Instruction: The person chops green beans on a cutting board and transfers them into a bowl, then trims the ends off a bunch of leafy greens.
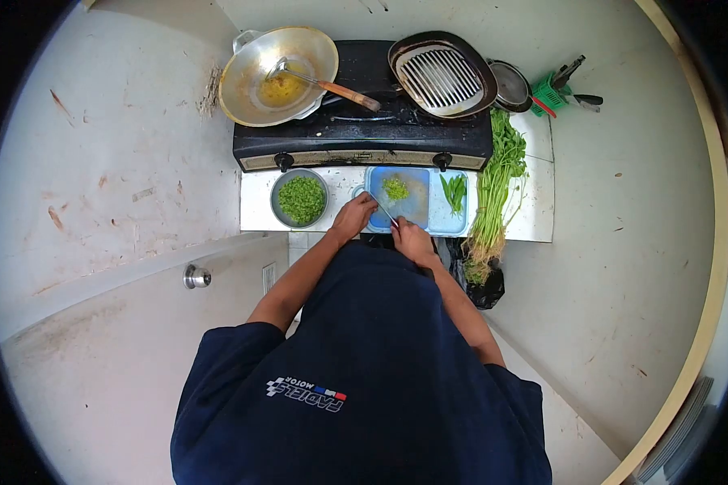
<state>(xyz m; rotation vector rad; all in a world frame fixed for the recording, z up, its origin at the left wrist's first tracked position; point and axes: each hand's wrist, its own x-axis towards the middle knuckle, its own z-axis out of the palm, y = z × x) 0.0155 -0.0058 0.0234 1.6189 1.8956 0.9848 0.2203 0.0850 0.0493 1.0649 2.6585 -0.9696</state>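
My right hand [411, 240] is closed round the handle of a knife [385, 211], whose blade slants up and to the left over the blue cutting board [416, 212]. My left hand [356, 217] is at the board's left edge, fingers together near the blade's tip; what they hold, if anything, is too small to make out. A small heap of chopped greens [395, 189] lies on the board. Several whole green leaves [454, 194] rest on the light blue tray [447, 223] at its right. Left of my left hand stands a grey bowl [276, 212] of chopped greens [302, 200].
Behind the board is a black stove [364, 133] with a wok [243, 79], a ladle [344, 93] and a grill pan [438, 79]. Long leafy stalks [497, 186] lie at the right, near a lidded pan [510, 86] and a green basket [548, 93]. A black bag [488, 293] hangs below.
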